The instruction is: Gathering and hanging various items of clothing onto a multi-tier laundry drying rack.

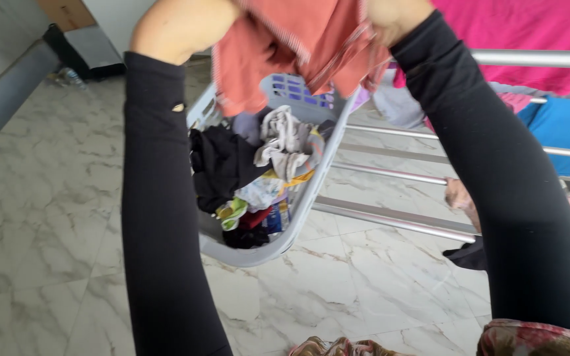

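Fingers of both hands were curled shut into the same piece of cloth, a salmon-pink woven garment with a pale striped edge (278, 46), held up at the top of the view. The left hand (179, 26) gripped the garment's left side, its knuckles showing above a black sleeve with a small hole near the cuff; the fingertips themselves were hidden in the folds, so how deep the grip went could not be told. From those fingers the cloth ran rightward, its long axis stretched roughly level between the two grips, and most of its bulk hung down just below and between them.

Directly beneath the hanging cloth, and below the fingers of both hands, sat a pale grey plastic laundry basket (311, 191), tilted and full of mixed clothes, black, grey and patterned. It rested on a white marbled tile floor (41, 211).

Further right, the right hand (394, 20) was closed on the garment's other side, equally near to it as the left. Beyond and to the right of those fingers ran the silver metal bars of a drying rack (397, 217), with a bright magenta cloth (516, 33) and a blue cloth (565, 128) already draped over them, the magenta one just beside the right hand.
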